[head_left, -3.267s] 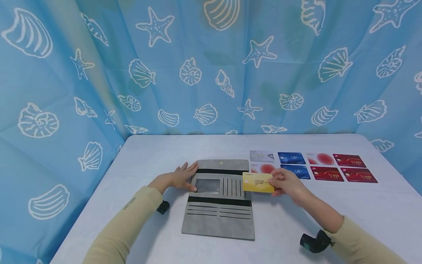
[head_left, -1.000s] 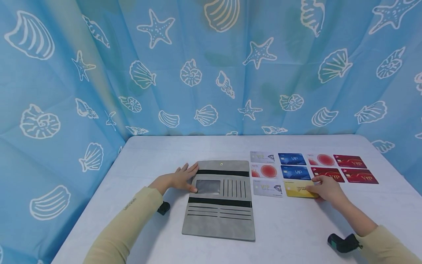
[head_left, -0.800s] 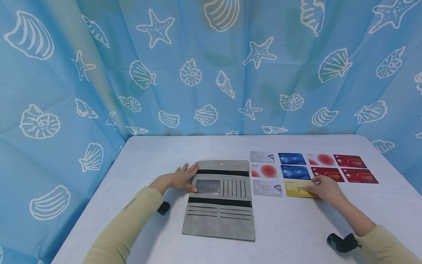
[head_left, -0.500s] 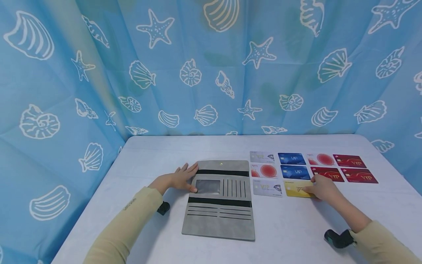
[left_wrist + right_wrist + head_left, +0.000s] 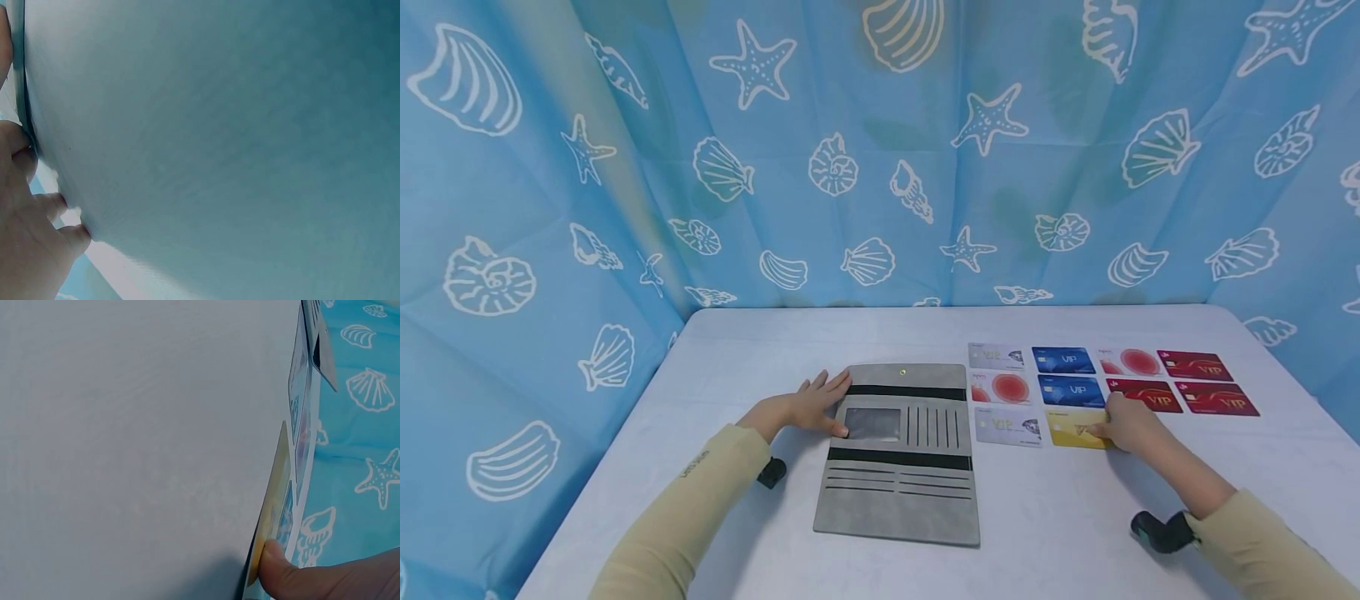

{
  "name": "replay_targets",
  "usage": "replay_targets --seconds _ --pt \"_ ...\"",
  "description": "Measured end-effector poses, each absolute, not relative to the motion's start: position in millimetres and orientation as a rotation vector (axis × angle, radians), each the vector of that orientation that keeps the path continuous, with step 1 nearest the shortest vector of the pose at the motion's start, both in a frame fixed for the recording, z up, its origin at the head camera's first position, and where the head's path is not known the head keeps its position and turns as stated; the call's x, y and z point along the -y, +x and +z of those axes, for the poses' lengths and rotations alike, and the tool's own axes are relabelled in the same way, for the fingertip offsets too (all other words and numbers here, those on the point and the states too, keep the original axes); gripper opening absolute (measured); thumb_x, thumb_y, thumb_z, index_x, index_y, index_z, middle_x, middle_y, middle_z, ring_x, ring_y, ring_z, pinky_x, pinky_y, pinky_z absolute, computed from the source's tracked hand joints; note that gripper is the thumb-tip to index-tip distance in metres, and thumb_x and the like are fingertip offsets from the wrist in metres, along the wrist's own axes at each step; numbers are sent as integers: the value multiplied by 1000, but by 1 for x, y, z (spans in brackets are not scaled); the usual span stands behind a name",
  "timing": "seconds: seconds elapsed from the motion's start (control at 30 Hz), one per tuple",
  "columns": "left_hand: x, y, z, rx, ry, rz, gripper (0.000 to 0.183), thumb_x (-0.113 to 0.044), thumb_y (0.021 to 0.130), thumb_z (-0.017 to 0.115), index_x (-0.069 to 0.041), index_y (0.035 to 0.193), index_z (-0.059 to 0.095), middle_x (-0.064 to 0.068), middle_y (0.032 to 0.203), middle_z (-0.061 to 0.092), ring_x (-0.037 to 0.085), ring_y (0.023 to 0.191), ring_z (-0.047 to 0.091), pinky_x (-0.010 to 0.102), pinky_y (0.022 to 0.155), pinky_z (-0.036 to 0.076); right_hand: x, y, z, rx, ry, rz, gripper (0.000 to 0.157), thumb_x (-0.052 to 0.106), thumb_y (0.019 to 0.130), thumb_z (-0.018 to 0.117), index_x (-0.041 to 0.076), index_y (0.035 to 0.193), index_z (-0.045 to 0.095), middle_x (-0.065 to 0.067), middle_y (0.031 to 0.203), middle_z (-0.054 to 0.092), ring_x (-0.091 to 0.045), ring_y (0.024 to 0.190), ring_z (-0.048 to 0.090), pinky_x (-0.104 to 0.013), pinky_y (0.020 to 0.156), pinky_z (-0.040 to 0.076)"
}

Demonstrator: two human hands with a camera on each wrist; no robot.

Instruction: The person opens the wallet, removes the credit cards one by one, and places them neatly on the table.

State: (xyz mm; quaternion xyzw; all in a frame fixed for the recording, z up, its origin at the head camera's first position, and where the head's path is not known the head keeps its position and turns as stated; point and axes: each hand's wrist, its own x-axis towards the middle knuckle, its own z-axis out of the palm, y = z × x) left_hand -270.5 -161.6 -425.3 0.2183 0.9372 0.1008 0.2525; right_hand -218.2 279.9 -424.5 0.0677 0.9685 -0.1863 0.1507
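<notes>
In the head view, my left hand (image 5: 808, 408) rests with spread fingers on the left edge of an unfolded grey wallet (image 5: 895, 512), which has a clear window and many card slots. In the left wrist view, its fingertips (image 5: 76, 236) touch the wallet's edge. My right hand (image 5: 1131, 423) pinches the right end of a gold card (image 5: 1070, 427), its thumb on top; the other fingers are mostly hidden. Seen from the right wrist, the thumb (image 5: 281, 572) presses the gold card's face. A silver VIP card (image 5: 1008, 427) lies just left of it.
Behind these lie rows of cards: another silver one (image 5: 996, 356), two blue ones (image 5: 1063, 360), two white ones with red circles (image 5: 1129, 362) and several red ones (image 5: 1195, 365). White cloth covers the table (image 5: 1045, 533); a blue seashell curtain (image 5: 880, 150) hangs behind.
The gold card has gone from above the wallet's right side to the table beside the silver card, carried by my right hand. Lately that wrist has shifted slightly left. My left hand stays put.
</notes>
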Motion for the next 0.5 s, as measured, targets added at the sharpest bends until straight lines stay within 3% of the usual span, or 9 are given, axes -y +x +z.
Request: replay_targets --seconds 0.5 --pt "163 -272 -425 -2541 614 292 94 -44 84 61 -8 148 3 8 155 -2 36 139 -8 51 111 -2 -287 -221 -428 -2764 165 -510 49 20 80 71 -14 102 44 -18 76 50 -24 71 50 -34 64 49"
